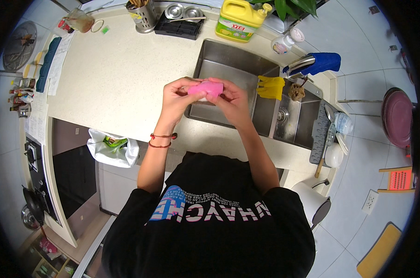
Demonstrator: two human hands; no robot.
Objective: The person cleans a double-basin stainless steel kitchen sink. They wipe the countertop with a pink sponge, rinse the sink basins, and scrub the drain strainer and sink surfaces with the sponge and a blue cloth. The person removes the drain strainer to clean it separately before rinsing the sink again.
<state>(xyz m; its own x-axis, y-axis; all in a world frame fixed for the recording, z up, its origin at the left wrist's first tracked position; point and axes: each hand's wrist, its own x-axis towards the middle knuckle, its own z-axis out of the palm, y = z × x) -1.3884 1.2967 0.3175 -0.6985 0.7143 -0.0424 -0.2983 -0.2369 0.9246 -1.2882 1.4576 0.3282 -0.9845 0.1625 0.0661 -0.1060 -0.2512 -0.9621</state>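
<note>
A small pink object with a paler underside is held up between my two hands, above the near left edge of the double sink. It looks soft, but its exact kind cannot be made out. My left hand pinches its left end, thumb along the front. The right end is gripped by my right hand, with the thumb pressing from below. Parts of the object are covered by my fingers. Beyond my right hand, yellow rubber gloves hang over the sink divider.
A blue cloth drapes over the faucet. Along the back stand a yellow jug, a white bottle and a utensil holder. A grey drying mat lies right of the sink; a lined bin hangs below the counter edge.
</note>
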